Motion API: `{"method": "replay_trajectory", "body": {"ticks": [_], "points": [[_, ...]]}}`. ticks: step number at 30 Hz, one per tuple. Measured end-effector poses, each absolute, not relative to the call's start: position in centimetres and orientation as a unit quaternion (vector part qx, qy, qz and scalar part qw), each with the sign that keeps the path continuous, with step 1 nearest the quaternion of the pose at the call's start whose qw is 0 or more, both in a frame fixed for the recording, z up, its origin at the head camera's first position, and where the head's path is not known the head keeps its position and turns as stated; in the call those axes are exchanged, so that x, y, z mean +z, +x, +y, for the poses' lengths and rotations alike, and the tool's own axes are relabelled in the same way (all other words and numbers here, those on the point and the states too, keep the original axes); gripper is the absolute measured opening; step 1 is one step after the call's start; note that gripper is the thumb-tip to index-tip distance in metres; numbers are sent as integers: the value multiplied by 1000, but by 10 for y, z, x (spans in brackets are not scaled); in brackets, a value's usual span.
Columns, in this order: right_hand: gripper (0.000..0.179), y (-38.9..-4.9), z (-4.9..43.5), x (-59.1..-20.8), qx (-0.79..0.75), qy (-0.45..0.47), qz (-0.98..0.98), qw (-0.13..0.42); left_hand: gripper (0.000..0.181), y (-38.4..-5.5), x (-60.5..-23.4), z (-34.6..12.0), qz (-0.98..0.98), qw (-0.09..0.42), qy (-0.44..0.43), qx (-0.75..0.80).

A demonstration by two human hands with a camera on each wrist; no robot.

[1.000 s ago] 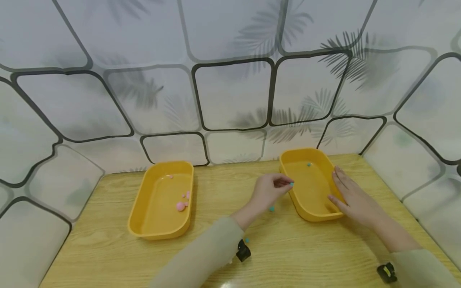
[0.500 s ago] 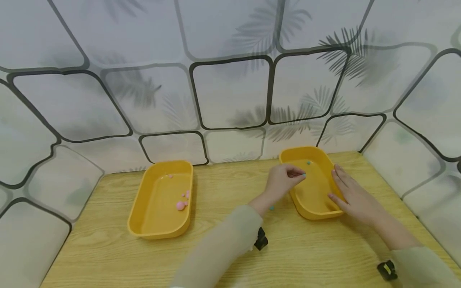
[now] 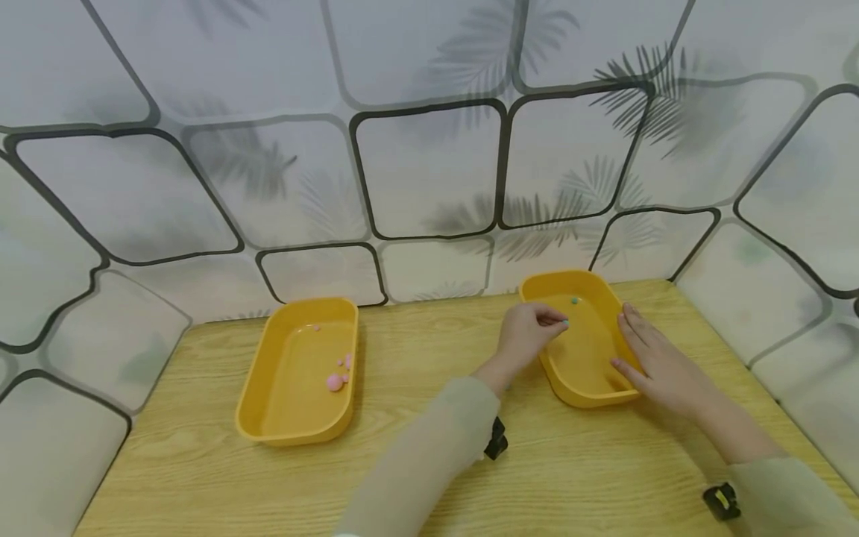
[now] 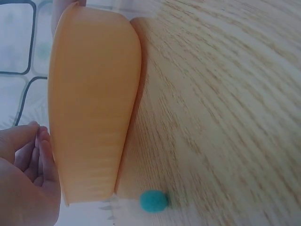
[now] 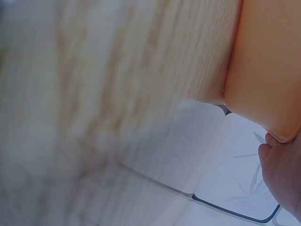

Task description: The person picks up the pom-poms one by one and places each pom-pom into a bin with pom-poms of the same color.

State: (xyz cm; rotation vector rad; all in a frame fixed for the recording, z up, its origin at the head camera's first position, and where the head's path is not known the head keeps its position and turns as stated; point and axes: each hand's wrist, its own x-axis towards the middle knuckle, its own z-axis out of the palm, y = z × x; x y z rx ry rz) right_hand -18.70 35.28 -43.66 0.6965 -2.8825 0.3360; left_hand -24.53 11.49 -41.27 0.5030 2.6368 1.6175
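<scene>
Pinching a teal ball (image 3: 566,323) with my left grip (image 3: 526,332) over the tray (image 3: 584,400) near the far right corner of the surface (image 3: 429,343), right grip (image 3: 667,377) spread along the tray's rim, I judge the gathering partly done: second ball (image 3: 574,300) inside, third ball (image 4: 154,201) outside.

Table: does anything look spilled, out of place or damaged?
A teal ball lies loose on the table, outside the right tray. It looks stray because a similar ball sits inside that tray. I see no damage.
</scene>
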Motion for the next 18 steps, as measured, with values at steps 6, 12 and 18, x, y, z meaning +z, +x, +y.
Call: {"method": "replay_trajectory", "body": {"ticks": [6,12,18], "points": [[75,-187,353,-436,117,231,-963,73,9,-248,-414,120,851,-12,135,508],[75,-188,354,-437,120,231,-963,70,9,-248,-415,122,847,-17,121,517],[74,-187,352,-435,123,231,-963,67,10,-247,-414,118,838,-16,132,529]]}}
